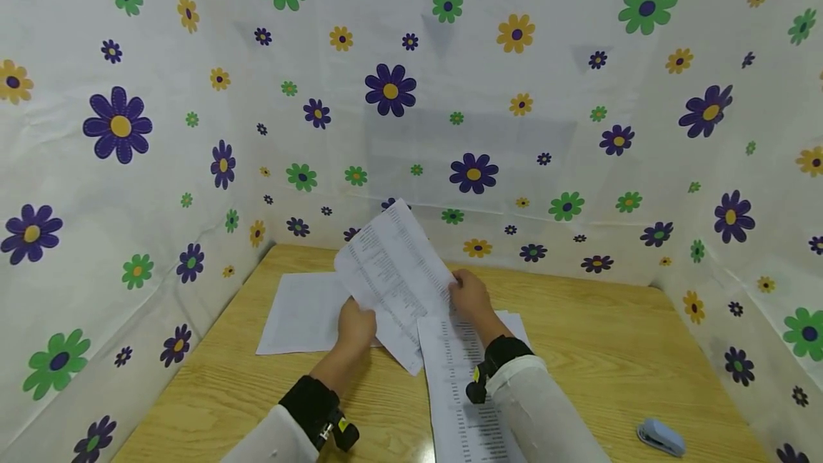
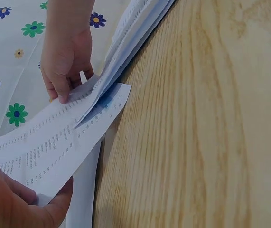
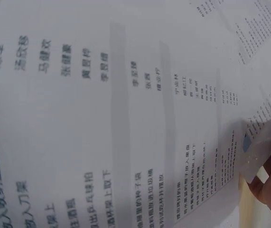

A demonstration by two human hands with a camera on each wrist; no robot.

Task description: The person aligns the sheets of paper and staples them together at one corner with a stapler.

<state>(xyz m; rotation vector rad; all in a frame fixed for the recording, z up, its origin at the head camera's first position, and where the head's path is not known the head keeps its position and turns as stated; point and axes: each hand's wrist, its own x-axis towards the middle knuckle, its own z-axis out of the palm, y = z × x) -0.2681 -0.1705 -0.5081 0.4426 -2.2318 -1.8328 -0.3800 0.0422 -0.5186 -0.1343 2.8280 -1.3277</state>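
Note:
A printed sheet of paper [image 1: 392,274] is held tilted above the table between both hands. My left hand [image 1: 356,326] pinches its near edge; in the left wrist view the thumb and fingers of that left hand [image 2: 26,199] grip the paper. At the sheet's right edge, my right hand [image 1: 472,299] pinches it, with the thumb on top in the left wrist view. Below my right forearm lies a stack of printed sheets [image 1: 453,391], partly covered by the arm. Another paper [image 1: 298,313] lies flat at the left, partly under the raised sheet.
A light blue stapler [image 1: 662,436] sits on the wooden table [image 1: 598,349] at the near right. Flowered cloth [image 1: 437,127] hangs behind the table and along both sides. Each wrist wears a black strap with a small camera.

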